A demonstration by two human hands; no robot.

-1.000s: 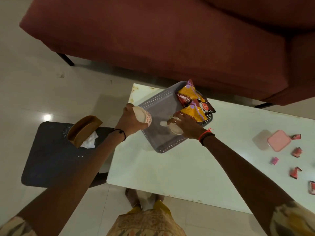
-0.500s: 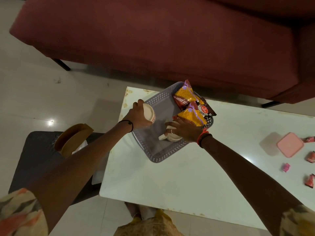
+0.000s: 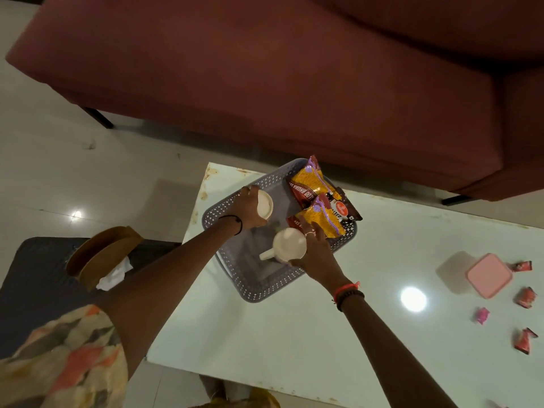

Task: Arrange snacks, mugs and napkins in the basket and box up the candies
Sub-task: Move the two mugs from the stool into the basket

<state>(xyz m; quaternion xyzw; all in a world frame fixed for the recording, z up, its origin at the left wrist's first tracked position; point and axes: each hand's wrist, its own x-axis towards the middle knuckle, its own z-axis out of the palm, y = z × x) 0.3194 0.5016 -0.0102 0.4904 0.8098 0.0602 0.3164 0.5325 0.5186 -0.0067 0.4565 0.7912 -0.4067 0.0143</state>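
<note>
A grey perforated basket [image 3: 259,290] sits at the white table's far left corner. Several snack packets [image 3: 319,203] fill its far right side. My left hand [image 3: 248,209] grips a cream mug [image 3: 264,204] inside the basket by its left wall. My right hand [image 3: 316,251] holds a second cream mug [image 3: 290,244] upright in the basket's middle, handle pointing left. A pink-lidded box [image 3: 488,275] stands at the table's right, with several wrapped candies [image 3: 525,297] scattered around it. A brown napkin holder [image 3: 100,254] with white napkins rests on the dark stool to the left.
A dark red sofa [image 3: 265,69] runs along the far side of the table [image 3: 294,334]. The dark stool [image 3: 32,284] stands left of the table on the pale tiled floor. My patterned sleeve fills the lower left corner.
Both hands have lowered their mugs into the basket. The right mug now stands upright in the middle and the left mug has moved in over the left wall.
</note>
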